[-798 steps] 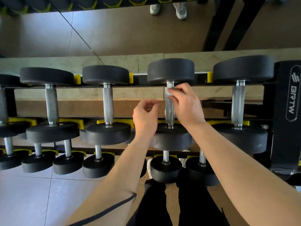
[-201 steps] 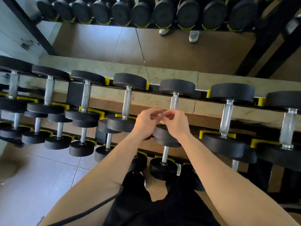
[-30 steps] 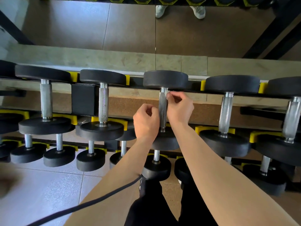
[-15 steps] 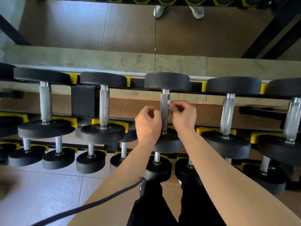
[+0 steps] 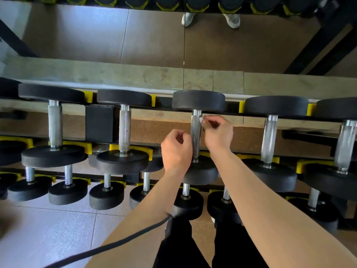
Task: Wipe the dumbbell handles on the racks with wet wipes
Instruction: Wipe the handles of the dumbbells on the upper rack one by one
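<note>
A black dumbbell with a knurled steel handle [image 5: 196, 132] lies on the rack's top tier in the middle of the head view. My right hand [image 5: 218, 133] pinches a small white wet wipe [image 5: 201, 119] against the upper right side of that handle. My left hand [image 5: 176, 149] hovers just left of the handle with its fingers curled; I cannot tell whether it holds anything or touches the steel.
More dumbbells [image 5: 124, 128] lie in a row on both sides, with smaller ones [image 5: 67, 188] on the lower tier. Yellow cradles [image 5: 87, 96] edge the black rack. A mirror behind shows brown floor and shoes [image 5: 231, 20]. Grey tiles [image 5: 48, 235] lie lower left.
My right hand has slid the wipe back up the handle toward the far plate since half a second ago. My left hand has stayed beside the handle.
</note>
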Tool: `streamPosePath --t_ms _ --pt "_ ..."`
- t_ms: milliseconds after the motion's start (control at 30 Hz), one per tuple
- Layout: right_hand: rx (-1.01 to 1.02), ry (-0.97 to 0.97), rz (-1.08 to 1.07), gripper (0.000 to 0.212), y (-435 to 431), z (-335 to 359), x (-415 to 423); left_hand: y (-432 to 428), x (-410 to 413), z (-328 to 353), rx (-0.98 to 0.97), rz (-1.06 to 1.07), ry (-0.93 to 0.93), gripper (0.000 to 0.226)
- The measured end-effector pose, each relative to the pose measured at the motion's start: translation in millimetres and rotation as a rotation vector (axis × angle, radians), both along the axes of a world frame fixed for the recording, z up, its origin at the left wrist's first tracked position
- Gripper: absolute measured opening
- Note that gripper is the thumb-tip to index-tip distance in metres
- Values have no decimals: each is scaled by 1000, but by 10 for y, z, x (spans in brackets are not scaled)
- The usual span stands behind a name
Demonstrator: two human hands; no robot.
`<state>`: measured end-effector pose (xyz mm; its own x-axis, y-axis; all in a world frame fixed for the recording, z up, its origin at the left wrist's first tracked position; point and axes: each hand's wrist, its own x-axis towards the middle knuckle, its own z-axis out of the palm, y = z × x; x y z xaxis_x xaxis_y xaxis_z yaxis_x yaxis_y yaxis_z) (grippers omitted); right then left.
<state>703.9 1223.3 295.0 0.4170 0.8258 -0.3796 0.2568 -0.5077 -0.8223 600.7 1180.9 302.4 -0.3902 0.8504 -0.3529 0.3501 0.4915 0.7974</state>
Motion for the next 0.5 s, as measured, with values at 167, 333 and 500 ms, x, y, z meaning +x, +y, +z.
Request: streamPosePath --t_ms 167,333,500 --pt "21 -84 123 9 -238 11 6 -15 -22 -35 11 -7 -20 15" --pt "29 -85 95 9 -41 126 -24 -17 -9 -12 19 -13 -36 15" --pt "28 -101 212 4 -264 202 -36 -40 -68 120 15 -14 -134 10"
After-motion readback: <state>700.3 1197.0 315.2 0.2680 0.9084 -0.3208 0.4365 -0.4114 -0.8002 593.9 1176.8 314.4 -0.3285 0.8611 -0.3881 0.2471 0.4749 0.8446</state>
